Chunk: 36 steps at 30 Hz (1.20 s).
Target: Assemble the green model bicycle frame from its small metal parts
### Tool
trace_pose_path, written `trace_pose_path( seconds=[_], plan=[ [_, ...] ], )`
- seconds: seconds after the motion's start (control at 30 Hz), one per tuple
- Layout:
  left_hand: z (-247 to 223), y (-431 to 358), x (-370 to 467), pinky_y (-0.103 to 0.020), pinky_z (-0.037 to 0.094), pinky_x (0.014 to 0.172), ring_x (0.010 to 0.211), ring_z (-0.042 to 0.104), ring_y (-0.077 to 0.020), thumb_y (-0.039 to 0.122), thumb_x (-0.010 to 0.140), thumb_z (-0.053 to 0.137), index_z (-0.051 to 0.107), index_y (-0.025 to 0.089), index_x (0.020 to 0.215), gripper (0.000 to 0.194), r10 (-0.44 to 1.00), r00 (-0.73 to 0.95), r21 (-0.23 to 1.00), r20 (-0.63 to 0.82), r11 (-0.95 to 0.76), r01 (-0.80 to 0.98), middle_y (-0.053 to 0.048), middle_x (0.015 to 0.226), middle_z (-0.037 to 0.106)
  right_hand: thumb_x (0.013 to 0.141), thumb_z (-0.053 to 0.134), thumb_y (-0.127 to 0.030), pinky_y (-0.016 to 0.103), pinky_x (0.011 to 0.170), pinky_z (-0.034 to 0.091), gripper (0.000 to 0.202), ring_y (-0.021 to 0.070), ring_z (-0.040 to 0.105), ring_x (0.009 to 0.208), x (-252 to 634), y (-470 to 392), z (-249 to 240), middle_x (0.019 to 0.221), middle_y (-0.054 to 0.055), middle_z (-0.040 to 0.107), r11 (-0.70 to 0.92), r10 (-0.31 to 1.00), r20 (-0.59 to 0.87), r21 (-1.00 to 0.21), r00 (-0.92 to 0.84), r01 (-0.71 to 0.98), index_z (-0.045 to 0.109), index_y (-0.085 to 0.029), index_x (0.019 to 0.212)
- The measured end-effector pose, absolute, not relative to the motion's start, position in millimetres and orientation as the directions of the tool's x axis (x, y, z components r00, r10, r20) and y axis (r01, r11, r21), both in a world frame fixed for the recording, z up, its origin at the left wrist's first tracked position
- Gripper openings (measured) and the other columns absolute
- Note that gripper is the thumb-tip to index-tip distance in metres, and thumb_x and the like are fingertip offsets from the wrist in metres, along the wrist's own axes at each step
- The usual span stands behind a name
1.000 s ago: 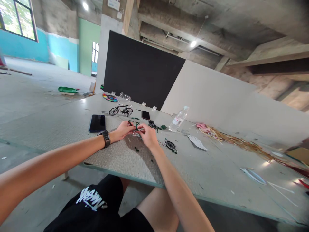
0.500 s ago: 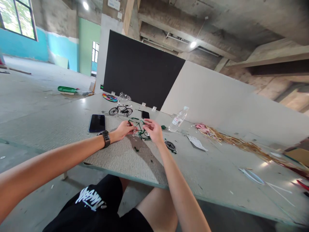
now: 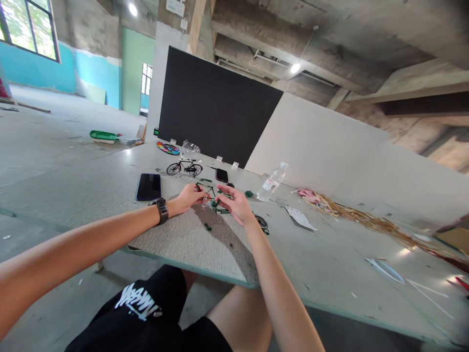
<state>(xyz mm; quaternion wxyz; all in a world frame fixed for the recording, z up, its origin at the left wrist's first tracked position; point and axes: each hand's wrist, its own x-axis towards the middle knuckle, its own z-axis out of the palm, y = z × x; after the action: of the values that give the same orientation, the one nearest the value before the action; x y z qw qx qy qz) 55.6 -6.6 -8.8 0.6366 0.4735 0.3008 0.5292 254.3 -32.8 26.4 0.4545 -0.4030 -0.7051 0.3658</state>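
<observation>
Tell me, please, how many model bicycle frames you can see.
2: a green frame held in the left hand, close to the right hand, and a black frame standing farther back on the table. Another could be hidden behind the right hand.

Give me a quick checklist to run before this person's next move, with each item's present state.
1. Left hand holding the green bicycle frame: ok, at its left end.
2. Right hand gripping the frame: cannot tell; fingers are close, contact unclear.
3. Loose wheel fully in view: not ok, the right arm partly covers it.
4. Black model bicycle upright: ok.
5. Water bottle apart from both hands: ok.
</observation>
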Motion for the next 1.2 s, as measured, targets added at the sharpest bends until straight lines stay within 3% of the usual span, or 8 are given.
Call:
trace_pose_path(
  seconds=[0.13,0.27,0.43,0.6,0.8,1.2],
  plan=[
    [-7,-9,55,-0.034,0.060,0.079,0.074,0.075,-0.0191,0.014,0.076,0.083,0.059,0.015,0.075,0.024,0.959,0.259,0.915,0.117,-0.002,-0.404,-0.006,0.076,0.076,0.078,0.079,-0.025,0.037,0.091,0.060,0.042,0.0226,0.073,0.105,250,-28,21,0.112,0.011,0.076,0.516,0.857,0.461,-0.769,-0.232,0.378,0.068,-0.019,0.119],
    [-7,-10,55,-0.034,0.060,0.080,0.078,0.075,-0.0189,0.016,0.074,0.085,0.057,0.016,0.076,0.028,0.962,0.244,0.911,0.121,-0.010,-0.413,-0.006,0.077,0.076,0.078,0.078,-0.020,0.035,0.089,0.060,0.041,0.0199,0.076,0.091,245,-29,17,0.109,0.008,0.075,0.533,0.846,0.477,-0.734,-0.240,0.421,0.067,-0.022,0.118],
    [-10,-4,55,-0.029,0.057,0.072,0.067,0.069,-0.0141,0.017,0.071,0.087,0.060,0.014,0.074,0.027,0.966,0.223,0.918,0.131,-0.033,-0.396,-0.001,0.070,0.070,0.079,0.077,-0.016,0.032,0.082,0.060,0.037,0.0183,0.076,0.085,238,-32,15,0.100,0.004,0.075,0.584,0.808,0.512,-0.635,-0.291,0.506,0.066,-0.023,0.114],
    [-12,-2,55,-0.027,0.056,0.069,0.064,0.067,-0.0124,0.018,0.070,0.086,0.062,0.014,0.072,0.025,0.965,0.220,0.918,0.141,-0.045,-0.393,0.002,0.067,0.067,0.076,0.076,-0.011,0.031,0.081,0.060,0.032,0.0176,0.074,0.086,233,-31,14,0.095,0.003,0.075,0.600,0.797,0.515,-0.621,-0.315,0.505,0.066,-0.023,0.104],
    [-10,-5,55,-0.029,0.057,0.070,0.068,0.070,-0.0156,0.020,0.069,0.087,0.063,0.013,0.074,0.026,0.960,0.241,0.918,0.142,-0.036,-0.395,-0.002,0.073,0.071,0.082,0.069,-0.015,0.034,0.083,0.060,0.022,0.0180,0.074,0.087,236,-31,14,0.097,0.004,0.075,0.595,0.793,0.555,-0.619,-0.250,0.513,0.063,-0.022,0.102],
    [-5,-9,56,-0.032,0.060,0.076,0.072,0.072,-0.0177,0.013,0.073,0.078,0.062,0.015,0.071,0.017,0.967,0.236,0.909,0.101,0.007,-0.416,-0.005,0.074,0.073,0.082,0.070,-0.019,0.032,0.079,0.060,0.018,0.0176,0.073,0.082,239,-33,17,0.097,0.003,0.074,0.593,0.793,0.556,-0.608,-0.250,0.528,0.064,-0.023,0.099]
  ],
)
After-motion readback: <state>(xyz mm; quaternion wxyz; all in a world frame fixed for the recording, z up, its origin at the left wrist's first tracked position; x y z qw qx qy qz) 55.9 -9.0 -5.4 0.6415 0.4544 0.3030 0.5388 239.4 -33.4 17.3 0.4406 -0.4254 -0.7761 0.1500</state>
